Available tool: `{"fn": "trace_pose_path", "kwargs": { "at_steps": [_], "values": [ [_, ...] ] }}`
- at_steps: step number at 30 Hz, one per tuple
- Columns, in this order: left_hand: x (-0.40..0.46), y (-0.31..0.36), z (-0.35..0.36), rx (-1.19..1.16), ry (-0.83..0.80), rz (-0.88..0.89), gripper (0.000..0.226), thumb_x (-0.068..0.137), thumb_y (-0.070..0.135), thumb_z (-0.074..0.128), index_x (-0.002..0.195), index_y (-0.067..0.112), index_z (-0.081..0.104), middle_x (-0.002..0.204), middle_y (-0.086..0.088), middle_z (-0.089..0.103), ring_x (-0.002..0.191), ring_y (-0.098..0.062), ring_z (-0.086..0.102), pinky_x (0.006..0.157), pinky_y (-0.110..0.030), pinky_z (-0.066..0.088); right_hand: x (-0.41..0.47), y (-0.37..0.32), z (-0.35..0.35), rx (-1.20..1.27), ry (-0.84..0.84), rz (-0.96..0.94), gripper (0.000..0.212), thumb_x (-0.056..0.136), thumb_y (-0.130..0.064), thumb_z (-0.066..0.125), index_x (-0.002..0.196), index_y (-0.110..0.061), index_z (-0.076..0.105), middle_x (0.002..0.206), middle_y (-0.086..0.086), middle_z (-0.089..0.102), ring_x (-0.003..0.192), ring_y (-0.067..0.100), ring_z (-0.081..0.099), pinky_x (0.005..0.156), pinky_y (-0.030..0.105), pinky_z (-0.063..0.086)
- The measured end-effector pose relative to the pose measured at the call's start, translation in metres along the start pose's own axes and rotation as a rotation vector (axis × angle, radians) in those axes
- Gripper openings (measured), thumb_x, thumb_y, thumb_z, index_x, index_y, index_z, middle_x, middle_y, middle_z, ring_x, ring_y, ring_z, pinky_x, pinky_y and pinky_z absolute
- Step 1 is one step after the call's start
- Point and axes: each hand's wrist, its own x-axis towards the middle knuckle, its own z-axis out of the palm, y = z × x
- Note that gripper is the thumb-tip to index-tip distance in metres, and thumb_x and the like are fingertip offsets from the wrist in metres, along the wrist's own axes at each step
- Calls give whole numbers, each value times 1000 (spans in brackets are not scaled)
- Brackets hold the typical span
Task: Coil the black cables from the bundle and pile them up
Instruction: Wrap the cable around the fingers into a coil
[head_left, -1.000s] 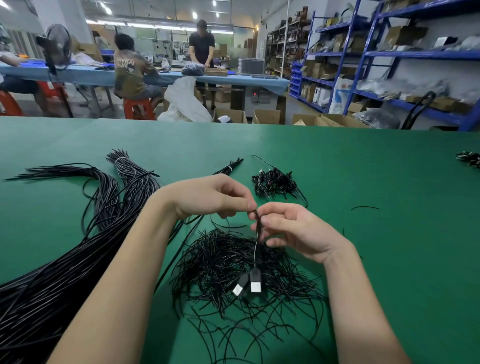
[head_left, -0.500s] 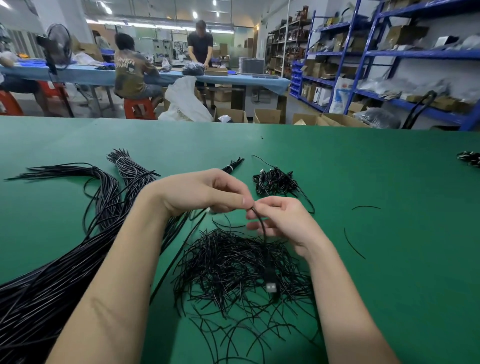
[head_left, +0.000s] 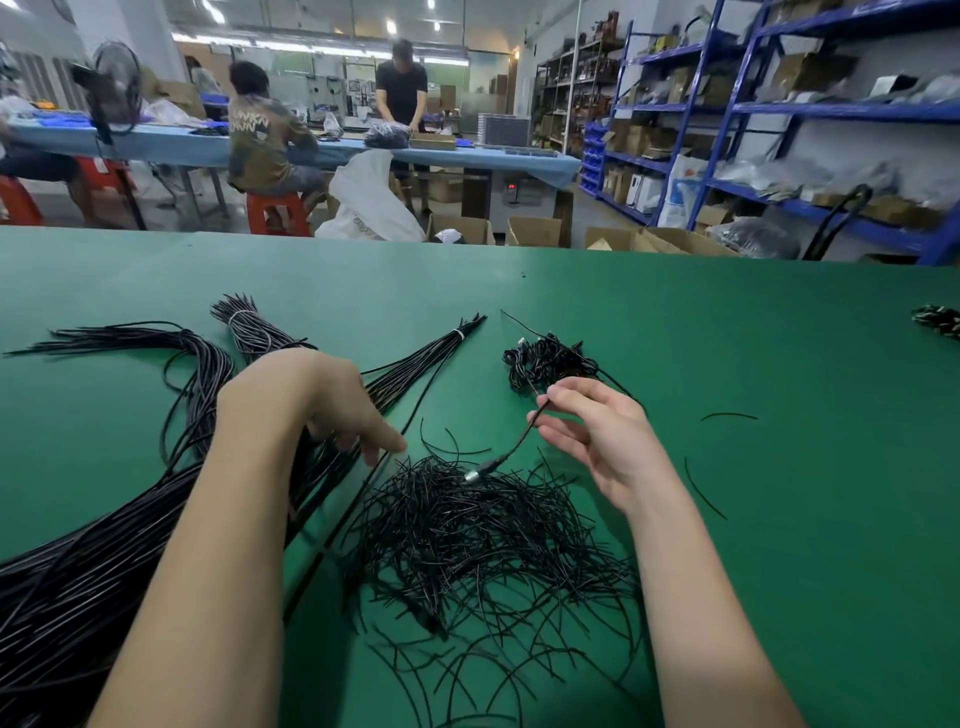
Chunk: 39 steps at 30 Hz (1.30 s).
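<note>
Right hand (head_left: 597, 436) pinches one short black cable (head_left: 511, 452), plug end dangling onto the loose heap (head_left: 483, 540) on the green surface (head_left: 779, 364). Left hand (head_left: 322, 405) fingers spread, reaching down onto the long bundle (head_left: 104, 561). Coiled pile (head_left: 550, 361) sits just beyond the right hand. Step looks like: drop finished cable, draw next; needs a single strand separated.

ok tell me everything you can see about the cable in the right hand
The cable is thin and black, likely rubber-coated, with a thicker black plug body and a silver metal tip at its lower end. The right hand pinches its upper part between thumb and fingers, and it slants down to the left. The plug end rests on, or just above, the loose pile of thin black ties on the green table. The left hand is apart from it.
</note>
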Motion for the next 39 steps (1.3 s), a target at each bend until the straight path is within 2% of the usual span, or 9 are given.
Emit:
{"fn": "trace_pose_path", "kwargs": {
  "at_steps": [7,13,15,18,20,24,30,37,39],
  "values": [
    [45,19,31,-144,528,210,39,101,33,53,138,19,54,141,-3,58,128,-22,54,112,-40,41,0,2,0,-55,-21,-39,17,98,-3,63,114,-6,64,105,6,79,89,25,78,70,27,62],
    [63,64,52,-492,668,344,23,96,45,57,90,23,62,90,8,67,81,-13,59,73,-27,41,2,10,4,-566,249,-340,4,96,-30,68,93,-28,70,87,-15,78,63,9,75,73,35,58],
    [57,75,51,-579,785,290,42,95,50,54,66,19,50,64,8,58,62,-18,53,60,-27,38,1,11,3,-738,438,-454,14,92,-42,70,81,-32,71,71,-26,72,53,2,68,69,31,55],
    [41,85,44,-727,391,300,77,92,76,33,54,14,60,60,6,67,51,-15,51,57,-25,38,-2,8,4,-859,618,-563,21,87,-49,71,70,-37,68,58,-27,64,58,-4,60,54,18,38],
    [35,91,45,-839,51,392,89,89,84,19,77,18,77,84,3,78,67,-10,67,66,-27,47,0,4,5,-835,593,-579,21,86,-48,73,68,-38,69,51,-19,59,57,2,56,51,18,32],
    [42,104,52,-1344,180,507,56,100,64,35,120,24,69,119,9,72,114,-10,65,99,-35,50,-3,-10,2,-760,141,-451,13,83,-41,80,72,-34,79,41,-10,39,42,8,33,45,15,28],
    [51,104,57,-1626,68,674,41,105,45,38,130,24,63,130,10,68,125,-8,60,109,-36,42,-6,-18,-2,-920,-159,-395,14,92,-38,72,84,-27,77,43,-12,37,44,7,29,50,22,28],
    [50,98,59,-1775,-119,772,52,108,41,29,136,9,57,138,-7,62,132,-17,55,119,-40,32,-10,-13,2,-922,-364,-412,8,97,-25,68,90,-28,70,88,-14,73,90,9,67,92,36,53],
    [49,98,59,-1748,-144,783,58,108,45,21,137,9,56,139,-7,62,134,-15,53,119,-38,31,-11,-10,2,-868,-399,-333,8,100,-23,64,92,-24,68,81,-3,75,79,15,70,92,46,56]
  ]
}}
